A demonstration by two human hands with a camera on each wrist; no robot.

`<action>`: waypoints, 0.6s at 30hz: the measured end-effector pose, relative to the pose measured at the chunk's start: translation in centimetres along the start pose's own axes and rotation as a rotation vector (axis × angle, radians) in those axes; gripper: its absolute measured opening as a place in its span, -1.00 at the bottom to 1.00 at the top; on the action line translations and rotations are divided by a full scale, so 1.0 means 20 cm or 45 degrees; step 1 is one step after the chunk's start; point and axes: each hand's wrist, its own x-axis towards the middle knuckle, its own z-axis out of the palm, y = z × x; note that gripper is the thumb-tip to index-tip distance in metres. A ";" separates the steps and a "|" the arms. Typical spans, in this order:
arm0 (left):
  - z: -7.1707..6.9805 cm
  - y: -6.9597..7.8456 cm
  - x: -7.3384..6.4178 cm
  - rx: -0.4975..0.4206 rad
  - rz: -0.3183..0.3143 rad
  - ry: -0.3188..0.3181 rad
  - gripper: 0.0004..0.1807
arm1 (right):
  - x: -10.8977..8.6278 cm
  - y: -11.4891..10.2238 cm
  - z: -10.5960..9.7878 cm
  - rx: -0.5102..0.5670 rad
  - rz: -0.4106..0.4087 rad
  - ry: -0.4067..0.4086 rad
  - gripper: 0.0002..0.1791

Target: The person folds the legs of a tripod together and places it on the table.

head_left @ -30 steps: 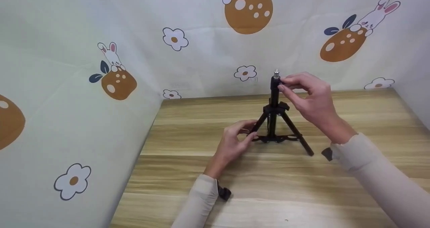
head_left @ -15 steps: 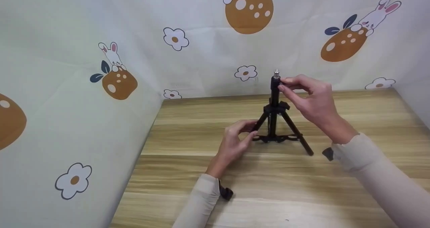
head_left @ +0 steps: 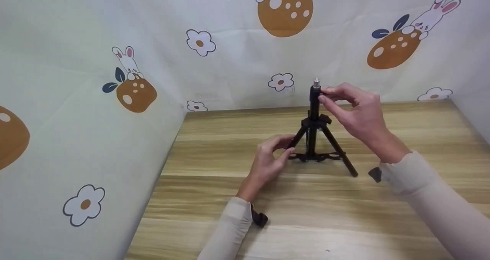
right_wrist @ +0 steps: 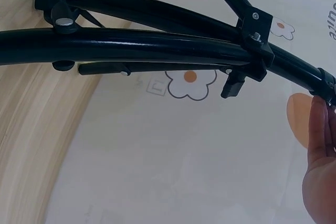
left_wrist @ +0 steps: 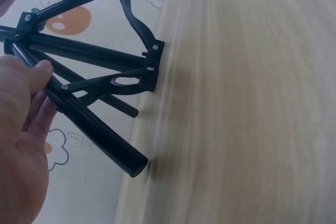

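Observation:
A small black tripod stand (head_left: 312, 137) stands upright on the wooden table, its legs spread and a silver screw tip (head_left: 316, 83) on top. My left hand (head_left: 268, 158) grips its left leg between thumb and fingers; the left wrist view shows the thumb lying on that leg (left_wrist: 100, 135) near the brace joint. High on the centre column, my right hand (head_left: 356, 110) pinches the black collar (head_left: 315, 94) just under the screw tip. What the right fingertips hold there is partly hidden. In the right wrist view the fingers (right_wrist: 318, 129) reach the collar at the right edge.
The table top (head_left: 214, 183) has a wood grain and runs back to a pale cloth wall (head_left: 229, 68) printed with bunnies, oranges and flowers. A second cloth wall (head_left: 57, 145) rises along the left edge. Black wrist-worn pieces (head_left: 260, 218) show at both cuffs.
Both hands keep their places on the tripod, which stays where it was. The whole head view has shifted very slightly.

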 end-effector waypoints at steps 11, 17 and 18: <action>0.02 0.01 0.01 -0.030 -0.008 0.036 -0.67 | 0.01 0.01 0.00 0.078 -0.003 -0.011 -0.88; 0.02 0.01 0.02 -0.042 -0.004 0.049 -0.70 | 0.01 0.01 -0.01 0.081 0.005 -0.017 -0.87; 0.02 0.01 0.02 -0.046 -0.005 0.051 -0.70 | 0.01 0.01 -0.01 0.078 0.007 -0.021 -0.87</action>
